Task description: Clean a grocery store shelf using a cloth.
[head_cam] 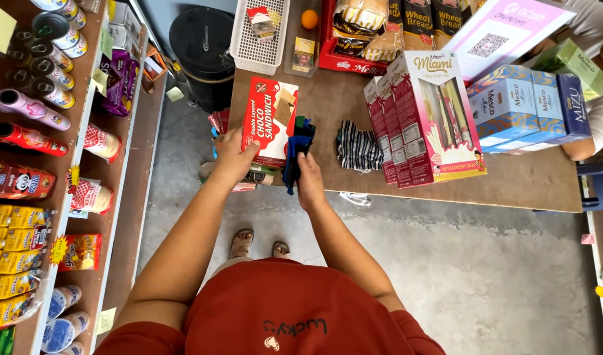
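My left hand (234, 156) grips the lower left edge of a red biscuit box (270, 119) lying at the near edge of a brown wooden table (512, 181). My right hand (309, 181) pinches a dark blue and green cloth (297, 150) that hangs beside the box at the table's edge. Under the box, more small packets (249, 177) stick out over the table edge.
A striped cloth (357, 148), tall pink and white wafer boxes (433, 118), blue boxes (512, 105), bread packs (380, 33) and a white basket (258, 33) sit on the table. Shelves of cans and snacks (31, 164) line the left. Another person's arm (594, 131) shows far right. A black bin (202, 46) stands behind.
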